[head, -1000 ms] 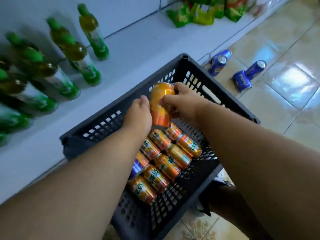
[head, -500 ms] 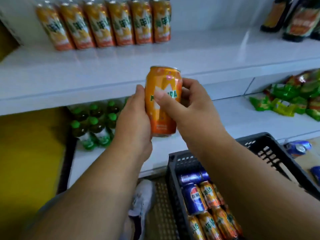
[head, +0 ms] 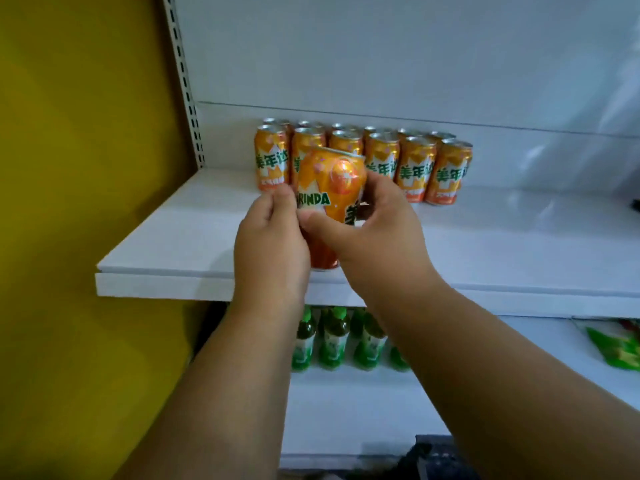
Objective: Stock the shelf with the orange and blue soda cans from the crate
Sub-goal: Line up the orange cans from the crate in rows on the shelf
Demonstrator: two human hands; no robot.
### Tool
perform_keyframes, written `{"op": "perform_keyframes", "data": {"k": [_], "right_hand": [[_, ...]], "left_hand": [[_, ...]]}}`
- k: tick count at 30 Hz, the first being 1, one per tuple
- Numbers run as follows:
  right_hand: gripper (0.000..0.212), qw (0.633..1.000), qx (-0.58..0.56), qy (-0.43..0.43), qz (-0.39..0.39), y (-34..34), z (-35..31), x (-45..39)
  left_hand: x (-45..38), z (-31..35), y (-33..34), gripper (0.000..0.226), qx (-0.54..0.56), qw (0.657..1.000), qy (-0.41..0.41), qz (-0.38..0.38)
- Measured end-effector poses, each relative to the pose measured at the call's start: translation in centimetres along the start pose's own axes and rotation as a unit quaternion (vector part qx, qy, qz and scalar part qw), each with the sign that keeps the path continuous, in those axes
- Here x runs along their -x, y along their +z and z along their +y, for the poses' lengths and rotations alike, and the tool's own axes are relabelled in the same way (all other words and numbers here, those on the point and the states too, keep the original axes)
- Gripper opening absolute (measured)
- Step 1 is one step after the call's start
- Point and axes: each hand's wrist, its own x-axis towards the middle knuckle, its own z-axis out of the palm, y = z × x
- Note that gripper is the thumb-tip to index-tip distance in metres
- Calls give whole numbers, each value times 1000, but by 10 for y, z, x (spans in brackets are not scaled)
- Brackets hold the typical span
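Both hands are wrapped around one orange Mirinda can [head: 329, 199], held over the front part of the white shelf [head: 173, 244]. The left hand [head: 272, 247] grips the can's left side with its fingers [head: 277, 202] curled round the label, and the right hand [head: 375, 237] has it from the right, thumb across the front and fingers round the back. The can looks tilted a bit, top leaning away toward the back of the shelf; whether its base touches the shelf can't be told. Right behind it, at the back of that same shelf, stands a double row of orange cans [head: 415, 168], upright, labels facing out. Under the shelf, on the lower one, there are green-capped bottles [head: 332, 341], and off to their right a green snack bag [head: 620, 351]. Left of the shelf is a yellow wall [head: 86, 202].
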Motion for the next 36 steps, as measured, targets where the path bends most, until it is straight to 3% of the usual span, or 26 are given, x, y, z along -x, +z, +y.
{"op": "perform_keyframes", "data": {"k": [3, 8, 13, 16, 21, 28, 30, 32, 36], "right_hand": [[73, 1000, 26, -3, 7, 21, 3, -32], [80, 995, -44, 14, -86, 54, 17, -62], [60, 985, -23, -5, -173, 63, 31, -89], [51, 992, 14, -9, -124, 69, 41, -103], [64, 996, 55, -25, -65, 91, 47, -119], [70, 996, 79, -31, -28, 114, 50, -130], [72, 996, 86, -33, -16, 115, 54, -129], [74, 994, 103, -28, -25, 113, 59, -126], [65, 981, 182, -44, -55, 110, 65, -125]], "left_hand": [[-31, 1, 2, 34, 75, 993, -87, -1], [-67, -9, -1, 52, 107, 988, -113, -5], [-96, -13, -5, 59, 70, 988, -135, 8], [-108, -18, 1, 50, 46, 993, -101, 41], [-114, -29, 2, 33, 58, 991, -54, 111], [-112, -36, -5, 31, 90, 989, -69, 95], [-114, -38, -7, 48, 58, 994, -37, 84], [-117, -41, -9, 55, 97, 989, -67, 87], [-120, -40, -6, 48, 174, 974, -116, 85]]}}
